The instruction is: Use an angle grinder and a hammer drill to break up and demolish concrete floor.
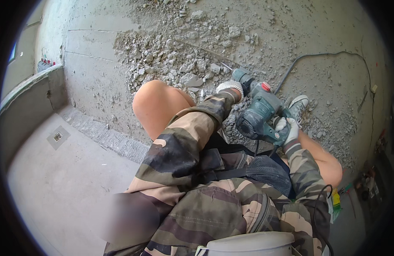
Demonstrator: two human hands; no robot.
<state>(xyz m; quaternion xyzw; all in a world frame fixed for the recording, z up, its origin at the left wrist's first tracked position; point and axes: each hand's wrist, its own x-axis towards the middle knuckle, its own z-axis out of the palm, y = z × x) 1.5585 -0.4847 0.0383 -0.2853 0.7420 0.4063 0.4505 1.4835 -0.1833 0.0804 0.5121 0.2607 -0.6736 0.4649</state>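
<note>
A green rotary hammer (257, 117) with a red switch lies across my view between my bare knees, its metal bit (226, 66) pointing up and left toward broken concrete rubble (191, 79). My left hand (229, 88), in a white glove, is closed on the front of the hammer beside its collar; the fingers are partly hidden. My right hand (287, 127), also gloved, grips the rear handle. Camouflage sleeves cover both forearms. A black cord hangs from below the handle.
A low concrete ledge (32, 89) runs along the left, beside a lower floor with a square drain (57, 136). A grey cable (316, 54) curves over the dusty surface at upper right. My sneaker (298, 109) rests among debris. Assorted dark items (372, 183) sit at far right.
</note>
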